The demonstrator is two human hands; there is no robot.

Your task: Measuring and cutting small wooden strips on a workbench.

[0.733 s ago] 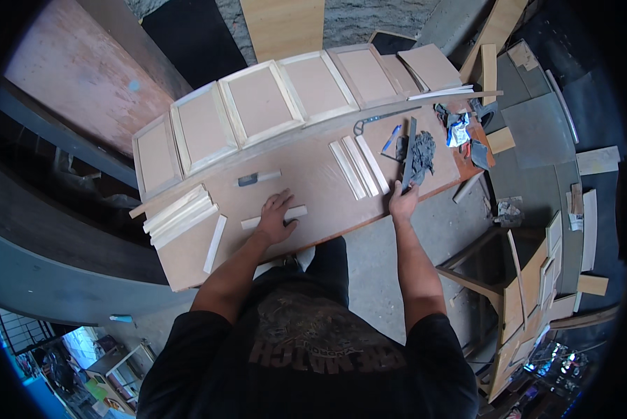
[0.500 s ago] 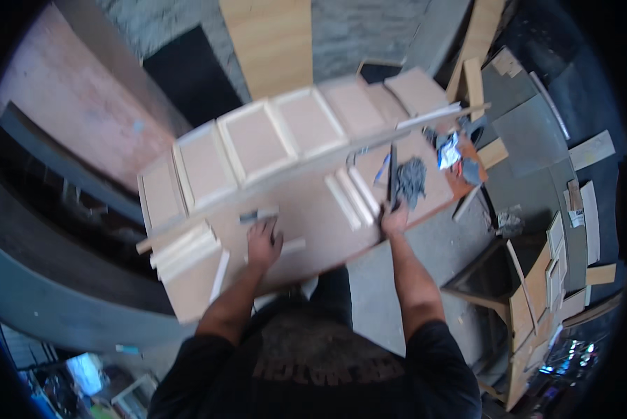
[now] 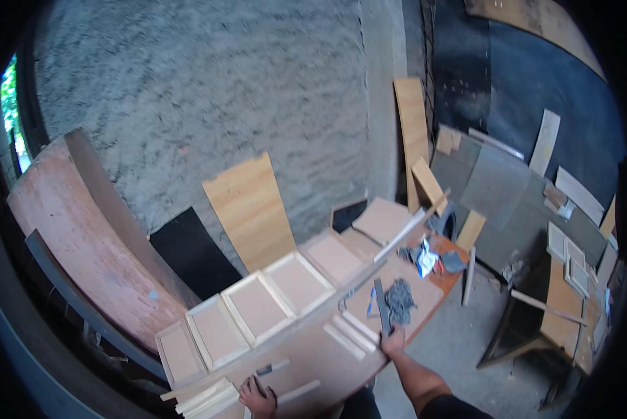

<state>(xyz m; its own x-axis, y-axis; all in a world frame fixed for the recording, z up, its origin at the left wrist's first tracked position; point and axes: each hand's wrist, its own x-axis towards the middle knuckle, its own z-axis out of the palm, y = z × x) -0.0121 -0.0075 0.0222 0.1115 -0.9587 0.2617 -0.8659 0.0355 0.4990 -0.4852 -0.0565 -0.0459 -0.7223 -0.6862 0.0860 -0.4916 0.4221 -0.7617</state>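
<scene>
My right hand (image 3: pixel 393 341) grips the lower end of a dark, straight flat bar (image 3: pixel 382 305) at the near right of the workbench. Right beside the bar is a crumpled grey cloth (image 3: pixel 399 301), and a blue pen-like item (image 3: pixel 372 305) lies on its other side. Several pale wood strips (image 3: pixel 347 340) rest left of my right hand. My left hand (image 3: pixel 259 400) lies on the board surface with its fingers apart, holding nothing I can see. Just above it sits a small dark-and-light tool (image 3: pixel 271 367); a loose strip (image 3: pixel 299 390) lies to its right.
Framed panels (image 3: pixel 257 307) line the bench's far side behind a long wooden strip. A stack of strips (image 3: pixel 205 399) sits at the near left. Crumpled foil-like material (image 3: pixel 425 260) occupies the right end. Boards (image 3: pixel 250 209) lean on the rough wall; a wooden table (image 3: pixel 561 325) stands at right.
The view has tipped upward, so the bench and both hands appear lower and more wall shows. The right hand keeps its grip on the bar; the left stays near the small tool.
</scene>
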